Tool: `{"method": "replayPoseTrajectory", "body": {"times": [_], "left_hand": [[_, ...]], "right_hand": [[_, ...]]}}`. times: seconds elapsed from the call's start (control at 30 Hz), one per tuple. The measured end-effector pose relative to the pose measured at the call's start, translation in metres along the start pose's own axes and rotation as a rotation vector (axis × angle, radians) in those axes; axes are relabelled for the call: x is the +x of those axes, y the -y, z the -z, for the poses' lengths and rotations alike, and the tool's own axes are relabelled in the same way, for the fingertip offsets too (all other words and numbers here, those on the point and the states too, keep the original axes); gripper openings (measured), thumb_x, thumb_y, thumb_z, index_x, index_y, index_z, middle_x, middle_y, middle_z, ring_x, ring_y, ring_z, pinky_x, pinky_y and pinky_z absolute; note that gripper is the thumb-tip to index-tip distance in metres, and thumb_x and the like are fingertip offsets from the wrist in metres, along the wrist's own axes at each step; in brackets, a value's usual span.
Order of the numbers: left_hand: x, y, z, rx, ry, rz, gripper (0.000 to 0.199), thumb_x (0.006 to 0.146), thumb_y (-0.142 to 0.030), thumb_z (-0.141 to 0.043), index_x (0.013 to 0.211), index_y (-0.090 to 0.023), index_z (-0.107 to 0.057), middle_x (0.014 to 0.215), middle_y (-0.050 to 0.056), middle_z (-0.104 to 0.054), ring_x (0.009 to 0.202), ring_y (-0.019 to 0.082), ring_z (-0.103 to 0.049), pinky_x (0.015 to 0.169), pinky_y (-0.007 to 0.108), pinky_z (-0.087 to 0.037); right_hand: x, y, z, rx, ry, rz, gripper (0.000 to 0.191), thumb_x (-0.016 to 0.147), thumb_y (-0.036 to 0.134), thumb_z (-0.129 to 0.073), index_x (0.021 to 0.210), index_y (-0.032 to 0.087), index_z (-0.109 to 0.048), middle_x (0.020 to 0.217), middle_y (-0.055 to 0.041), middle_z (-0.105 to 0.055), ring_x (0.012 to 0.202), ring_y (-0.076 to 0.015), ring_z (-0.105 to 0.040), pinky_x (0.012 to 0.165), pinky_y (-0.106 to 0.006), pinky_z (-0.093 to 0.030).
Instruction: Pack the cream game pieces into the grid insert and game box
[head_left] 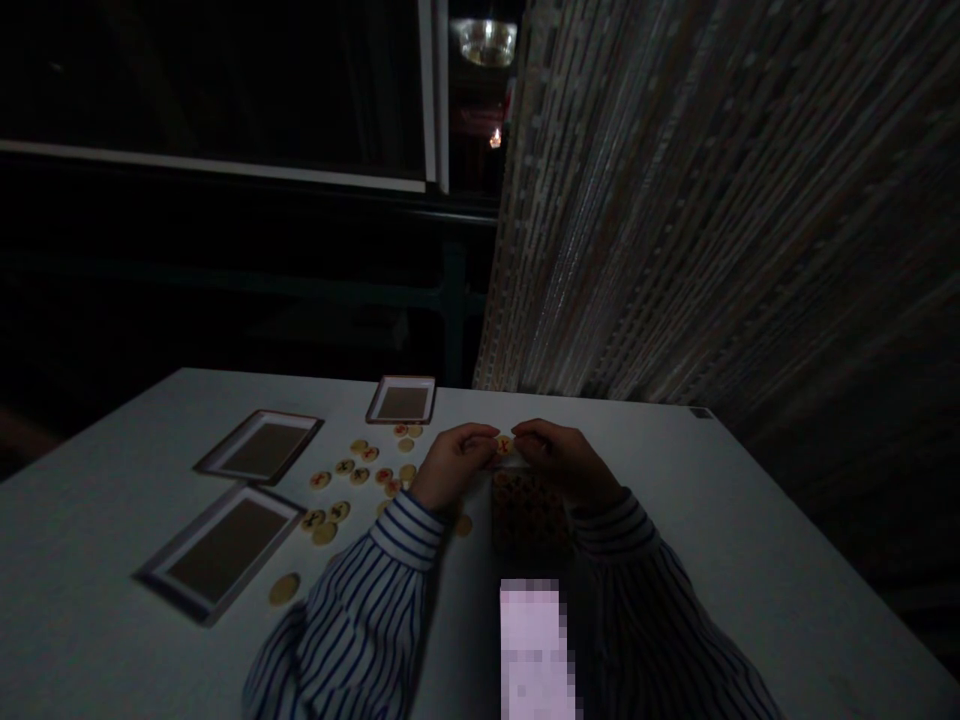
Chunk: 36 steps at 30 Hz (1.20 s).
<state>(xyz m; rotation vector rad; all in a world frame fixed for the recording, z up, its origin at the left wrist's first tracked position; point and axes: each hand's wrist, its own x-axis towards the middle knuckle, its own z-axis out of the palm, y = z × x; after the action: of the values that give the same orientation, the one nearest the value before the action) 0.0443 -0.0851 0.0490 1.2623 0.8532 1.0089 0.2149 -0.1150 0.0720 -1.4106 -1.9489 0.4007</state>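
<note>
Pretty dim in here, but the left hand (454,468) and right hand (574,465) are nearly meeting, fingers curled in and pinching a round piece (505,446) with a red mark between them. That piece sits just beyond a dark box (493,535) that's got more pieces packed inside, all on the white surface (690,540). Loose discs (324,533) are scattered off to the left, some red-marked, some dark-marked, some plain, with three shallow frame-like trays (296,508) near them.
</note>
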Motion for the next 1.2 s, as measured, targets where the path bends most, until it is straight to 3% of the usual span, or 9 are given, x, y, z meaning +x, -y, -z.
{"method": "replayPoseTrajectory", "body": {"times": [0.4,0.67,0.83,1.2], "left_hand": [[0.0,-0.001,-0.003,0.089,0.022,-0.029,0.02,0.068,-0.026,-0.063,0.082,-0.011,-0.065,0.068,0.003,-0.065,0.062,0.011,-0.058,0.059,0.021,-0.045],[0.002,0.008,0.001,0.083,0.035,-0.027,0.026,0.068,-0.028,-0.063,0.088,-0.012,-0.065,0.079,0.006,-0.068,0.07,0.014,-0.06,0.067,0.025,-0.046],[0.002,0.009,0.002,0.147,0.031,-0.031,0.026,0.069,-0.028,-0.061,0.088,-0.011,-0.065,0.074,0.005,-0.067,0.067,0.013,-0.059,0.064,0.024,-0.046],[0.002,0.007,-0.002,0.044,0.002,0.018,0.023,0.065,-0.028,-0.065,0.081,-0.012,-0.065,0.07,0.003,-0.066,0.063,0.011,-0.058,0.062,0.024,-0.046]], "right_hand": [[-0.001,-0.001,-0.001,0.063,0.044,-0.005,0.017,0.078,0.025,-0.052,0.091,0.019,-0.062,0.077,-0.0015,-0.068,0.069,-0.0128,-0.061,0.064,-0.024,-0.046],[-0.002,-0.001,0.001,0.063,0.064,0.017,0.018,0.079,0.025,-0.051,0.092,0.019,-0.062,0.077,-0.0011,-0.068,0.068,-0.0119,-0.06,0.063,-0.023,-0.045],[-0.001,-0.004,0.0,0.05,0.068,0.029,0.018,0.079,0.025,-0.051,0.091,0.019,-0.062,0.075,-0.0009,-0.067,0.066,-0.0117,-0.06,0.06,-0.022,-0.044],[-0.002,-0.004,0.0,0.054,0.123,0.104,0.021,0.082,0.03,-0.049,0.096,0.02,-0.06,0.082,-0.0013,-0.066,0.071,-0.0122,-0.06,0.064,-0.023,-0.045]]}}
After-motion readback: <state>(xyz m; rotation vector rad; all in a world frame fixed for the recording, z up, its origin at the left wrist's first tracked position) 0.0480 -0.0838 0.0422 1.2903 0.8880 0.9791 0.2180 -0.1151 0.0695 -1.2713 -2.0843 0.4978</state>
